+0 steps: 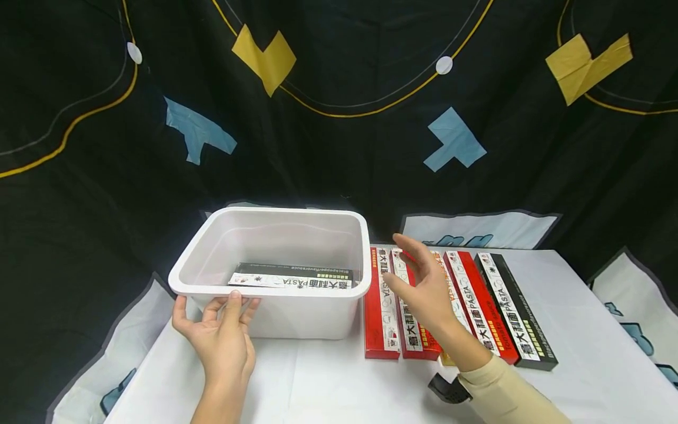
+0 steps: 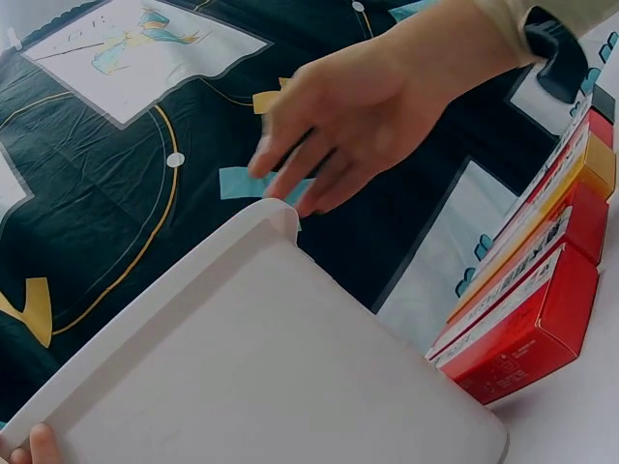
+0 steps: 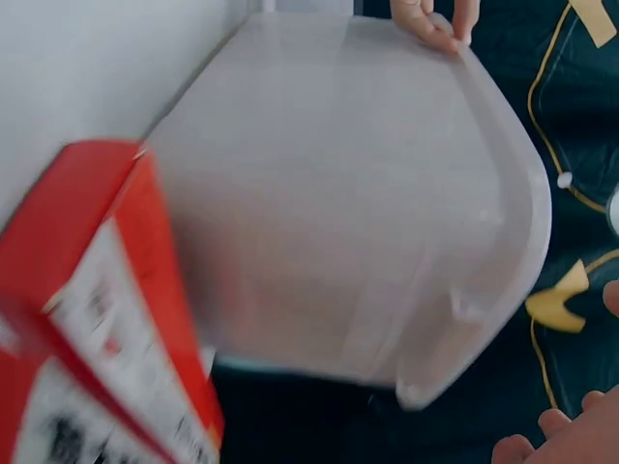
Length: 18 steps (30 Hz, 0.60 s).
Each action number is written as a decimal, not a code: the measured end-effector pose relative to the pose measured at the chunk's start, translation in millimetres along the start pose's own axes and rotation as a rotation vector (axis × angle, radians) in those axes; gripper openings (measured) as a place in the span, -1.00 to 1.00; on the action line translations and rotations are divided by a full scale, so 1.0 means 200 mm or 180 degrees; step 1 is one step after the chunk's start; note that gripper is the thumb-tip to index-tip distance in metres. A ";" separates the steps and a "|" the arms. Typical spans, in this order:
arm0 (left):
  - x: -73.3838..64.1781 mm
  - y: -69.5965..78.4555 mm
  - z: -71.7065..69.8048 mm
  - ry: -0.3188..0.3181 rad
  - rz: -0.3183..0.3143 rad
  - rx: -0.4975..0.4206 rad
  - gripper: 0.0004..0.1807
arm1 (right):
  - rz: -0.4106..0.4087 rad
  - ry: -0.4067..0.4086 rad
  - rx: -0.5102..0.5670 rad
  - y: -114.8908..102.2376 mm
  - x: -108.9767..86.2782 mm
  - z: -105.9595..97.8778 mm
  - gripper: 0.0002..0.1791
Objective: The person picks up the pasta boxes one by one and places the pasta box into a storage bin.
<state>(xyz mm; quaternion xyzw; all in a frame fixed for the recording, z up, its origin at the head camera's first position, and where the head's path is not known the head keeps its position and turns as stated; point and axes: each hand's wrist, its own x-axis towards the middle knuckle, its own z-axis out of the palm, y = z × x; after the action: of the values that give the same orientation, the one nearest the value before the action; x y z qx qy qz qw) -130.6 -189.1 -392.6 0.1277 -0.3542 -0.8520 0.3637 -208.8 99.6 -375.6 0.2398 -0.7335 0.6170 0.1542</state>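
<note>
A white plastic bin [image 1: 296, 318] stands on the table, with a black-and-white pasta box [image 1: 291, 277] lying inside it. My left hand [image 1: 225, 341] holds the bin's front rim near its left corner, its fingertips at the lip; a fingertip [image 2: 44, 447] shows there in the left wrist view. Right of the bin, my right hand [image 1: 424, 285] is raised over a row of pasta boxes, fingers spread and holding nothing. A red-and-white pasta box [image 1: 375, 318] lies nearest the bin.
Several pasta boxes lie side by side, including a red one [image 1: 484, 306] and a black one [image 1: 521, 312] at the right end. A dark cloth [image 1: 339, 147] with taped shapes hangs behind the white table [image 1: 318, 383]. A black band [image 1: 449, 388] is at my right wrist.
</note>
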 end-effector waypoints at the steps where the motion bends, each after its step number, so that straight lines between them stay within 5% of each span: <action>1: 0.00 0.00 0.00 -0.0006 -0.0003 -0.0002 -0.08 | 0.0023 0.0038 -0.0026 0.01 -0.02 -0.03 -0.32; 10: 0.00 0.00 0.01 -0.0022 0.0017 -0.0015 -0.08 | 0.0372 0.0504 -0.0370 0.10 -0.14 -0.29 -0.31; 18: 0.00 0.00 0.01 -0.0014 -0.0007 -0.0028 -0.08 | 0.0903 0.0876 -0.1331 0.14 -0.26 -0.55 -0.27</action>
<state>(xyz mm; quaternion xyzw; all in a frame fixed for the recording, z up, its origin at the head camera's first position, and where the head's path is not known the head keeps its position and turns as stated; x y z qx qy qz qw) -130.9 -188.6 -391.6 0.1247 -0.3511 -0.8542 0.3626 -188.4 219.2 -403.6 0.0119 -0.8432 0.4946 0.2106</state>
